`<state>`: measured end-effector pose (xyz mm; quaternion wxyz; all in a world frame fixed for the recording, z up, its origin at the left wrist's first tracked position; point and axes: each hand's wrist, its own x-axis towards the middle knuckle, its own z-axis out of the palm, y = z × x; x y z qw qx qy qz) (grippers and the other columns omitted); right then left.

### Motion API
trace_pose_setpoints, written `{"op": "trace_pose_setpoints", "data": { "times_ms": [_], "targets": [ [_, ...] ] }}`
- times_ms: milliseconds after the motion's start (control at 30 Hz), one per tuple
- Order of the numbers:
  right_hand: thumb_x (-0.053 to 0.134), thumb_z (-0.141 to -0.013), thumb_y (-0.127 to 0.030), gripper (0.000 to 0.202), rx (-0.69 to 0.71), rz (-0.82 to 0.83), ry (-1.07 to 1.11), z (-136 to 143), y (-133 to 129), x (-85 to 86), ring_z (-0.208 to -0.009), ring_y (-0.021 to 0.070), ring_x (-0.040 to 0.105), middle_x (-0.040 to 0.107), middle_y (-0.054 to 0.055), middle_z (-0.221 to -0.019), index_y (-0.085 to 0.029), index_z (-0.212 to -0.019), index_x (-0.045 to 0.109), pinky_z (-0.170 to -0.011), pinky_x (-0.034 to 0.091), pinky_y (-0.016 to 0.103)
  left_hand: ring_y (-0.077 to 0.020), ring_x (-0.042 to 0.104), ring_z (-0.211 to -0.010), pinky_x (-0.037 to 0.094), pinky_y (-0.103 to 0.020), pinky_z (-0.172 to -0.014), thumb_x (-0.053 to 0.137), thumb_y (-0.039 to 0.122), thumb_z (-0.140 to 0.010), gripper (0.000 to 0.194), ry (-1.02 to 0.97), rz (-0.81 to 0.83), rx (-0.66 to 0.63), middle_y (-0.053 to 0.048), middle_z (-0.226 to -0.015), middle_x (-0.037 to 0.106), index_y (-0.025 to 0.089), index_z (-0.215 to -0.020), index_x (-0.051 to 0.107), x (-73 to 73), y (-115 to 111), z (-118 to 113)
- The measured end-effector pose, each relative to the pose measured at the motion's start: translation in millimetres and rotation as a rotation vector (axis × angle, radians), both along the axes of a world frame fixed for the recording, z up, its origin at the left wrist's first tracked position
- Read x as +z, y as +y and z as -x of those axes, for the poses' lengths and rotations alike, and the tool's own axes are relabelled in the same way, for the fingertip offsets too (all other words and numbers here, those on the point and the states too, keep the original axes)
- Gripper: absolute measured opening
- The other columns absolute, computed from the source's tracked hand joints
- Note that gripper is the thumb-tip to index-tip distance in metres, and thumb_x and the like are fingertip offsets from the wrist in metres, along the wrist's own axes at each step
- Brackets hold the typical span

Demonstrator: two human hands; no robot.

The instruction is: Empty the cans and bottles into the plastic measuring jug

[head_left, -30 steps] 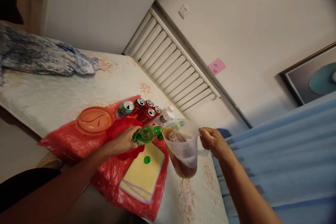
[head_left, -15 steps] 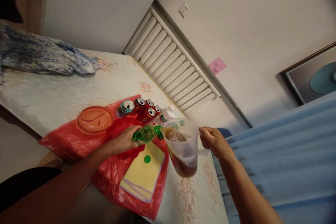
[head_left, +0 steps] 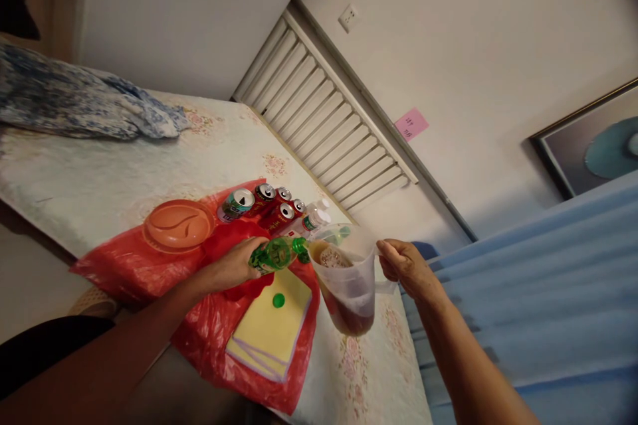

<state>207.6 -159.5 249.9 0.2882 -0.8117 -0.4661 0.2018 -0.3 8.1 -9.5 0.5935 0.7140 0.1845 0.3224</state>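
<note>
Clock read from the jug, 12 at the top of a tilted view. Nearest, toward 8: red plastic sheet over the table, probably against drips. On it, a folded yellow cloth, likely kept in reach for wiping; a green cap lies on that, just below 9, set down presumably so it won't roll off.

Left hand, toward 10: fingers wrapped round the body of a green bottle. Bottle tilted, mouth at the jug's rim; held well back from the neck, I judge, to keep the mouth free. Cannot tell whether liquid is running.

Right hand, between 2 and 3: closed round the handle of the clear plastic jug, which seems to lean toward the bottle, bringing the rim to meet it. Brown liquid inside, bubbles on top. Whether its base touches the table, cannot tell.

Farther, between 9 and 10: orange dish. Between 10 and 11: a green-blue can and red cans bunched upright; at 11, white-capped bottles close beside, apparently grouped to leave working room.

Beyond, at 12: white radiator along the wall.
</note>
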Motion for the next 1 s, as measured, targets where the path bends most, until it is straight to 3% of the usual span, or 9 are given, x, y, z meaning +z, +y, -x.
{"op": "trace_pose_setpoints", "data": {
  "times_ms": [367,633,1000],
  "targets": [
    [0.061,-0.077,-0.06,0.047,-0.001,-0.006,-0.007,3.3,0.5,1.9,-0.039,0.0056,0.024,0.031,-0.009,-0.044,-0.023,-0.056,0.04,-0.041,0.016,0.023,-0.0308,0.064,-0.105,0.05,-0.035,-0.082,0.059,0.02,-0.058,0.047,0.003,-0.003,0.027,-0.007,-0.108,0.071,0.021,-0.104,0.064,9.3,-2.3,3.0],
    [0.062,-0.076,-0.062,0.049,-0.003,-0.007,0.011,5.2,1.1,2.9,-0.039,0.0056,0.022,0.029,-0.009,-0.044,-0.023,-0.056,0.04,-0.041,0.015,0.024,-0.0304,0.064,-0.106,0.051,-0.034,-0.081,0.059,0.018,-0.057,0.05,-0.033,0.032,0.028,-0.006,-0.108,0.071,0.022,-0.107,0.064,4.4,-2.1,1.6],
    [0.061,-0.076,-0.062,0.048,0.004,0.003,-0.016,3.3,2.0,3.3,-0.04,0.0059,0.023,0.03,-0.009,-0.044,-0.023,-0.056,0.04,-0.041,0.017,0.023,-0.0296,0.064,-0.104,0.051,-0.034,-0.084,0.058,0.02,-0.057,0.049,-0.017,0.013,0.018,-0.007,-0.111,0.07,0.019,-0.106,0.063,8.6,-2.6,3.2]
  ]
}}
